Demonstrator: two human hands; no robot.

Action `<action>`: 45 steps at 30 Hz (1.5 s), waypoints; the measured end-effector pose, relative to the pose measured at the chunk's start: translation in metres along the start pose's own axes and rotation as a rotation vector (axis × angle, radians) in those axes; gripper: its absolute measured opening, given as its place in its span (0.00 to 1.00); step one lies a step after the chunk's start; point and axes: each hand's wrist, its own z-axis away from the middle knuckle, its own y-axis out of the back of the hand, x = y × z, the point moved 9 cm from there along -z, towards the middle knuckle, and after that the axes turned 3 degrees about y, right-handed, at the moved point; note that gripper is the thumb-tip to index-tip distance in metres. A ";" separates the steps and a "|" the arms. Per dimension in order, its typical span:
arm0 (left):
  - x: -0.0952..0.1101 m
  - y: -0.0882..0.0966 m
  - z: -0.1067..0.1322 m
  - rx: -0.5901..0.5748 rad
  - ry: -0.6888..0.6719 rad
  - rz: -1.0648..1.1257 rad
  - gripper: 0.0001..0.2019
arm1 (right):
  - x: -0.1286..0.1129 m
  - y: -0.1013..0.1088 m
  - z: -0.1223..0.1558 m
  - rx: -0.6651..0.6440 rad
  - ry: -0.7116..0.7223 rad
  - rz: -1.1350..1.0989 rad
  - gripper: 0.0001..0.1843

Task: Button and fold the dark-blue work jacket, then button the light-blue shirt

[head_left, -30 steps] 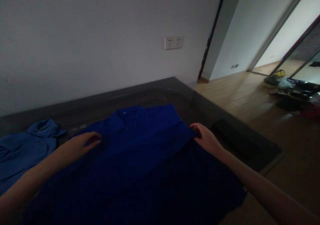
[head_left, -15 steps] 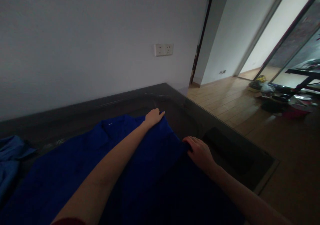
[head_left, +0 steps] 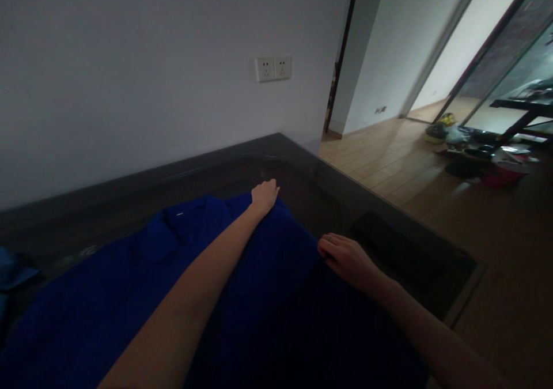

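Observation:
A dark blue collared shirt (head_left: 142, 268) lies spread on a dark table (head_left: 302, 176). My left hand (head_left: 265, 195) reaches across the shirt and is closed on its far right shoulder edge. Closer to me, my right hand (head_left: 345, 257) is closed on the shirt's right edge, fingers curled over the cloth. The collar sits left of my left hand.
A lighter blue garment (head_left: 11, 276) shows at the table's far left. A white wall with a double socket (head_left: 273, 68) stands behind. A dark flat object (head_left: 389, 245) lies near the table's right edge. Beyond it is wooden floor with clutter (head_left: 475, 158).
My left hand went from the shirt's left side across to its far right shoulder. My right hand stayed on the right edge. The view shifted right.

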 end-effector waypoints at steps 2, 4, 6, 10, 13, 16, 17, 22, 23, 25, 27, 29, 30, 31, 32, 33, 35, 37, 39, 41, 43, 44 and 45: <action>0.001 -0.001 0.002 0.017 0.007 -0.019 0.15 | 0.001 -0.002 0.000 -0.036 -0.006 0.012 0.11; 0.001 -0.002 0.004 0.044 0.009 -0.034 0.16 | 0.000 -0.005 0.000 -0.064 -0.004 0.039 0.11; 0.001 -0.003 0.006 0.064 0.006 -0.034 0.16 | -0.002 -0.008 0.000 -0.089 0.003 0.074 0.11; 0.000 -0.004 0.006 0.044 0.041 -0.016 0.17 | -0.005 -0.011 0.000 -0.142 -0.010 0.113 0.11; -0.001 -0.005 0.002 0.014 0.089 -0.020 0.16 | -0.007 -0.011 0.000 -0.188 -0.017 0.105 0.12; 0.001 -0.007 -0.002 -0.004 0.106 -0.019 0.15 | -0.007 -0.011 0.001 -0.225 -0.028 0.082 0.13; 0.002 -0.007 -0.003 -0.006 0.108 -0.018 0.15 | -0.007 -0.010 0.002 -0.230 -0.032 0.068 0.13; 0.002 0.006 0.003 0.048 0.080 0.023 0.18 | -0.005 0.005 0.006 -0.124 -0.041 -0.162 0.19; 0.002 0.014 0.007 0.093 0.055 0.034 0.18 | -0.002 0.013 0.007 -0.044 -0.059 -0.217 0.20; 0.006 0.031 0.018 0.186 -0.021 0.043 0.16 | 0.010 0.036 0.010 0.188 -0.135 -0.280 0.18; 0.013 0.039 0.035 0.208 -0.116 0.040 0.14 | 0.019 0.056 0.017 0.417 -0.199 -0.283 0.13; 0.020 0.034 0.053 0.152 -0.201 0.048 0.15 | 0.016 0.062 0.018 0.503 -0.182 -0.275 0.12; 0.024 0.028 0.063 0.114 -0.237 0.053 0.16 | 0.009 0.058 0.014 0.472 -0.137 -0.271 0.12; 0.028 0.021 0.072 0.078 -0.261 0.055 0.19 | 0.000 0.050 0.010 0.402 -0.074 -0.262 0.14; 0.031 0.013 0.079 0.045 -0.272 0.053 0.21 | -0.010 0.038 0.005 0.310 -0.008 -0.244 0.15; 0.033 0.004 0.085 0.018 -0.272 0.046 0.23 | -0.020 0.025 0.003 0.213 0.052 -0.212 0.16; 0.036 -0.009 0.091 -0.011 -0.259 0.029 0.26 | -0.030 0.000 0.002 0.052 0.116 -0.114 0.19; 0.038 -0.017 0.091 -0.017 -0.256 0.020 0.27 | -0.027 -0.019 0.007 -0.052 0.104 -0.022 0.23; 0.039 -0.021 0.088 -0.029 -0.263 0.020 0.28 | -0.020 -0.031 0.014 -0.111 0.079 0.026 0.29; 0.038 -0.024 0.083 -0.057 -0.258 0.030 0.29 | -0.015 -0.036 0.020 -0.131 0.075 0.035 0.32; 0.036 -0.025 0.080 -0.074 -0.251 0.045 0.29 | -0.012 -0.038 0.025 -0.131 0.071 0.027 0.34; 0.036 -0.025 0.079 -0.077 -0.250 0.050 0.30 | -0.011 -0.039 0.027 -0.133 0.066 0.022 0.34; 0.035 -0.025 0.079 -0.078 -0.251 0.054 0.30 | -0.010 -0.039 0.028 -0.138 0.058 0.018 0.34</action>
